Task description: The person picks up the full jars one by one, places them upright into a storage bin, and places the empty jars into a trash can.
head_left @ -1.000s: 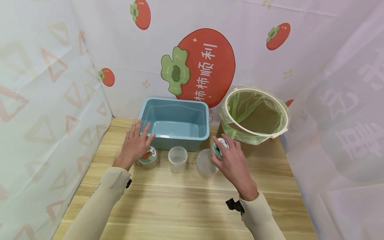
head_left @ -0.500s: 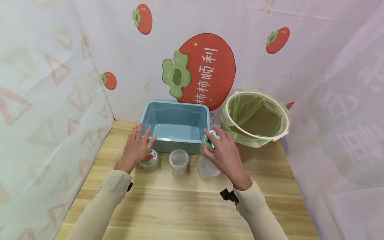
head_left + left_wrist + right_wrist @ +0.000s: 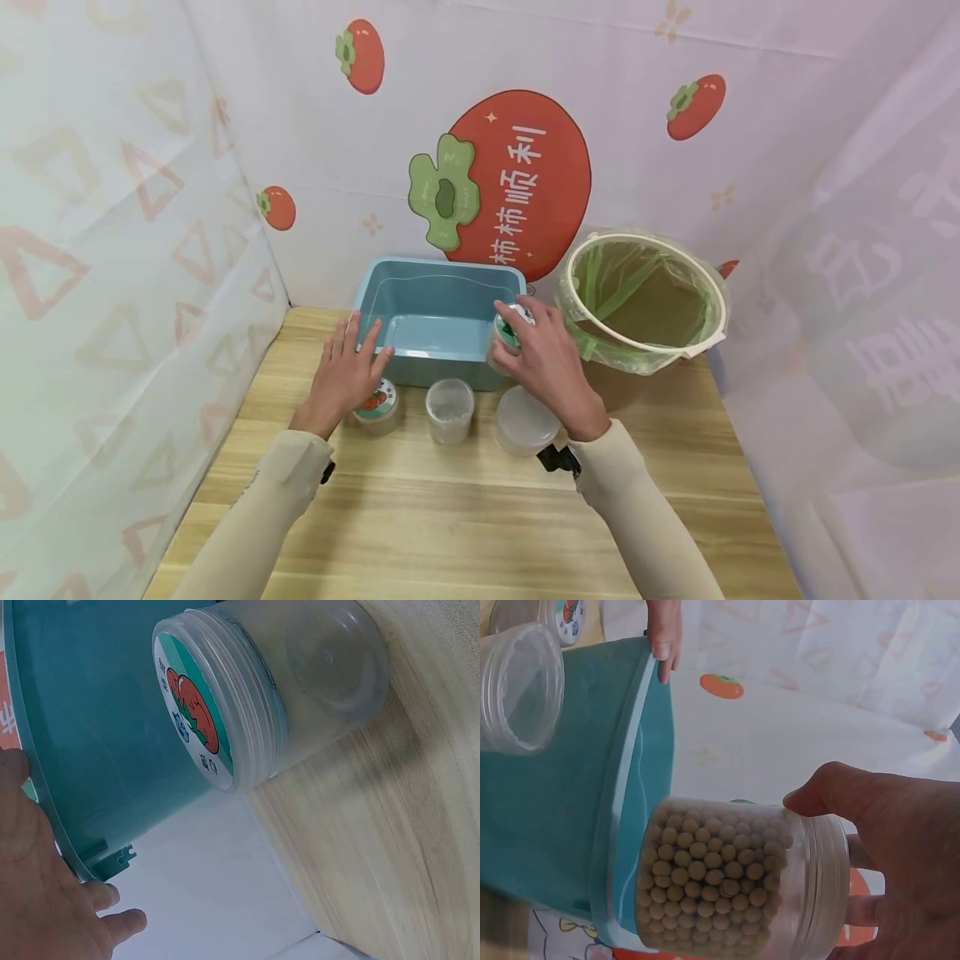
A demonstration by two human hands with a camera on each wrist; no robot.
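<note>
My right hand (image 3: 551,362) grips a clear plastic jar (image 3: 712,881) by its lidded end, at the right front corner of the blue plastic basin (image 3: 450,371). Small round tan balls fill most of this jar. With fingers spread, my left hand (image 3: 343,377) rests on the basin's left front rim. Below it stands a lidded jar (image 3: 322,675) with a tomato-like picture on its lid. An open clear jar (image 3: 450,412) is in front of the basin, and a wider clear plastic piece (image 3: 527,421) lies to its right, below my right hand.
A bin (image 3: 645,292) with a pale rim and a green-tinted liner stands right of the basin. Behind the wooden table (image 3: 465,517) hangs a white cloth (image 3: 630,175) printed with red fruit. More cloth (image 3: 135,250) walls off the left side.
My right hand has lifted the ball-filled jar and moved it left, from beside the bin to the basin's right front corner. My left hand keeps its place on the rim.
</note>
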